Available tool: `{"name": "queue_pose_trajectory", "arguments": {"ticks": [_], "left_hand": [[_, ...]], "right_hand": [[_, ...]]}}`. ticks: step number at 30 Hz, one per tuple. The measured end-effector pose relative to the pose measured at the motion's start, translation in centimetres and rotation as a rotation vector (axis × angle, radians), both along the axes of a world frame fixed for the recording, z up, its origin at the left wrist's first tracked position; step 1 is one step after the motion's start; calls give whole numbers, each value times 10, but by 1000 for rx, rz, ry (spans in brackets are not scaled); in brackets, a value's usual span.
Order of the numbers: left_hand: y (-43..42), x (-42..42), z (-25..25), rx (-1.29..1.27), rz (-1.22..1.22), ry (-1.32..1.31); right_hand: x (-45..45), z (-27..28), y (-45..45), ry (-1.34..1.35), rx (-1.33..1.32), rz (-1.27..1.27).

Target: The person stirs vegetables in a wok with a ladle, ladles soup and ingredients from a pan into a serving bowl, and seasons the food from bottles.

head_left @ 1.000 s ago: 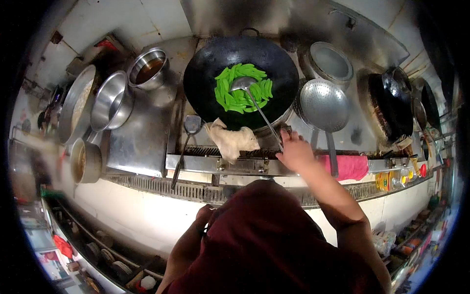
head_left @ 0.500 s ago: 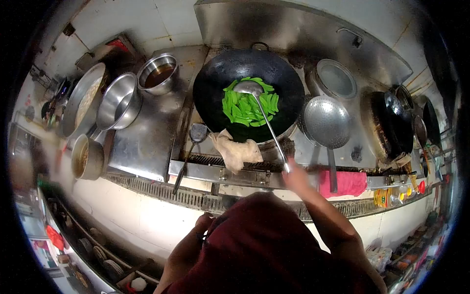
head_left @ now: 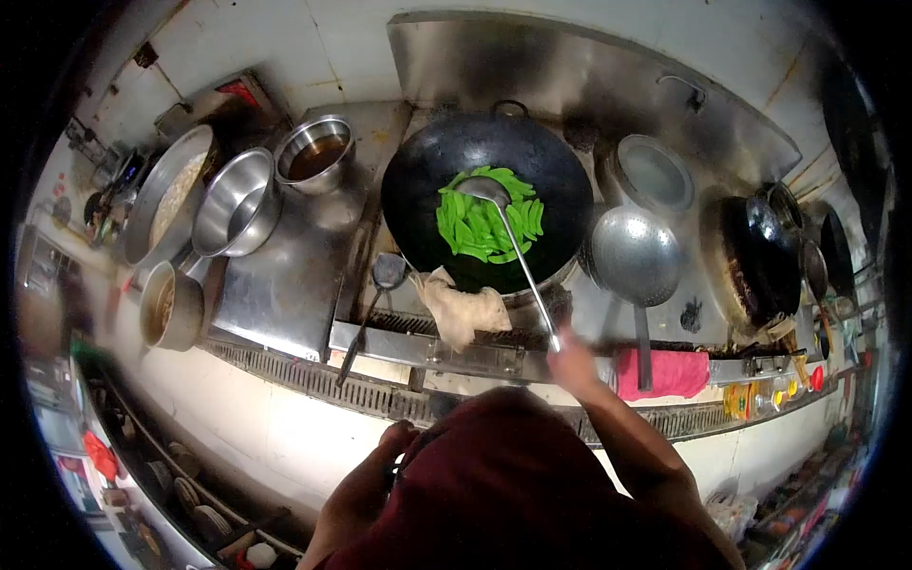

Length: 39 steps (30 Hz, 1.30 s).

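Observation:
My right hand (head_left: 573,365) is closed around the handle end of a long steel ladle (head_left: 518,245). Its bowl rests face down on a heap of bright green pea pods (head_left: 480,233), toward the far side of the heap. The pods lie at the bottom of a large black wok (head_left: 418,180) on the stove. My left hand (head_left: 399,439) is low, close against my dark red clothing; its fingers are mostly hidden. A beige cloth (head_left: 461,312) lies over the wok's near rim.
Left of the wok are a spatula (head_left: 388,272), a bowl of brown liquid (head_left: 318,161), a steel bowl (head_left: 237,204) and a small pot (head_left: 171,306). A perforated skimmer (head_left: 635,256), a lidded pot (head_left: 655,173), a pink cloth (head_left: 665,374) and another black wok (head_left: 760,261) stand right.
The whole view has shifted slightly, so the stove sits lower in the frame. Relative to the wok, the ladle and my right hand have hardly moved.

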<state>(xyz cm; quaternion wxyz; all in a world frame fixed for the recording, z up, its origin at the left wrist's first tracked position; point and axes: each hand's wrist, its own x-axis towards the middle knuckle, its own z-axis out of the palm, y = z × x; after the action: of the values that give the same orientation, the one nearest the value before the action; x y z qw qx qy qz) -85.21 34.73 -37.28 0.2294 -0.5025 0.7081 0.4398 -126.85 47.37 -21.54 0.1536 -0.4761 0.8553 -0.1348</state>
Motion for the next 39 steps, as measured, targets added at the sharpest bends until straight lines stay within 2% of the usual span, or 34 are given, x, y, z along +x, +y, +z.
{"name": "queue_pose_trajectory", "arguments": {"ticks": [1, 5, 7, 12, 16, 17, 19, 22, 23, 25, 29, 36, 39], "left_hand": [[-1, -1, 1, -12, -67, 8], [1, 18, -54, -29, -83, 4], [1, 24, -71, -20, -183, -20], [1, 8, -20, 18, -26, -29], [3, 6, -17, -11, -18, 34], [3, 9, -27, -11, -17, 35], [1, 13, -51, -33, -264, 6], [5, 29, -83, -105, -253, 130], [4, 21, -61, -105, -253, 130], [1, -6, 8, -7, -54, -12], [4, 4, -14, 2, 5, 6], [4, 9, -35, -18, -37, 9], [4, 7, -29, -26, -60, 2]], "right_hand": [[0, -1, -1, 23, 0, 21], [2, 12, -2, -29, -36, 11], [3, 13, -2, -25, -45, 4], [1, 14, -3, -84, -22, -38], [3, 16, -3, -57, -29, 0], [4, 21, -4, -76, -13, -26], [4, 20, -3, -71, -15, -9], [3, 17, -3, -74, -21, 11], [3, 17, -3, -81, -25, 14], [4, 23, -3, -90, -14, 7], [5, 21, -4, -92, -51, -8], [5, 25, -6, -102, 10, -27], [4, 22, -5, -88, 13, -33]]}}
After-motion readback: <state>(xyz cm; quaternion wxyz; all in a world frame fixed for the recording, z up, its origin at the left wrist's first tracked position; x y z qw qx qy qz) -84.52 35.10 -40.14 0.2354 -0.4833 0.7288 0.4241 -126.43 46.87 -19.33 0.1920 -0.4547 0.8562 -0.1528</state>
